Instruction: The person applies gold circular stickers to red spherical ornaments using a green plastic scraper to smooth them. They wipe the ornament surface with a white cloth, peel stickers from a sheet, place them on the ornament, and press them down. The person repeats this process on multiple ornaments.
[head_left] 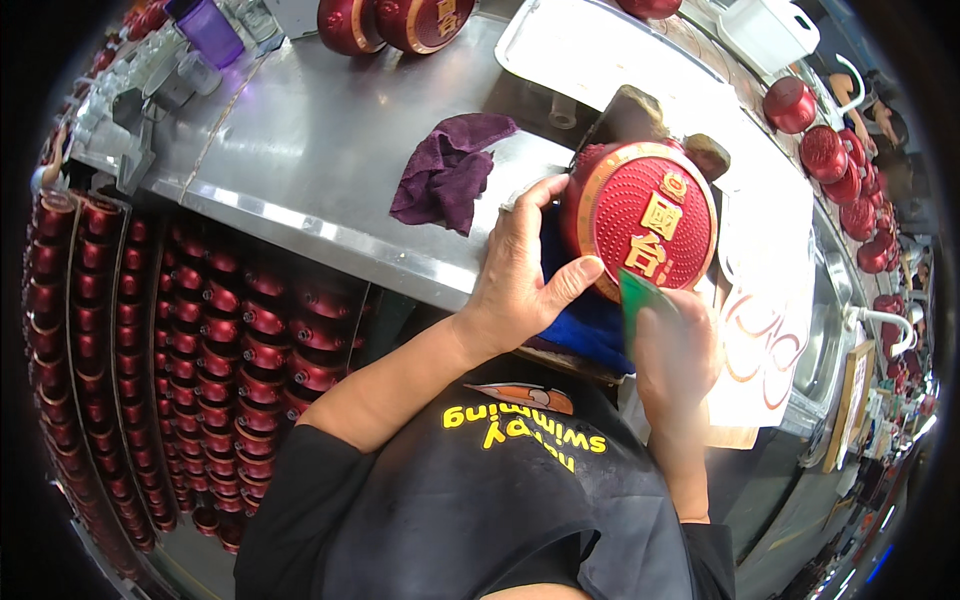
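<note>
A round, flattened red bottle [640,215] with raised gold characters and a gold-orange band stands tilted, its broad decorated face turned up toward me. My left hand [525,265] is closed round its left edge, with the thumb pressed at the lower rim. At the lower right of that face, my right hand [678,345] grips a thin, flat green tool [640,298]. Its tip is close to the rim; motion blurs the hand, and I cannot tell whether the tip touches. Blue cloth [585,335] lies under the bottle. Behind it a dark, worn support [632,112] partly shows.
A crumpled purple cloth [455,172] lies on the steel table [330,130], left of the bottle. A white tray [600,50] is beyond. Orange-brown strips [765,345] curl on white paper at right. Racks of red bottles [240,350] fill the left; more red bottles [825,152] line the right.
</note>
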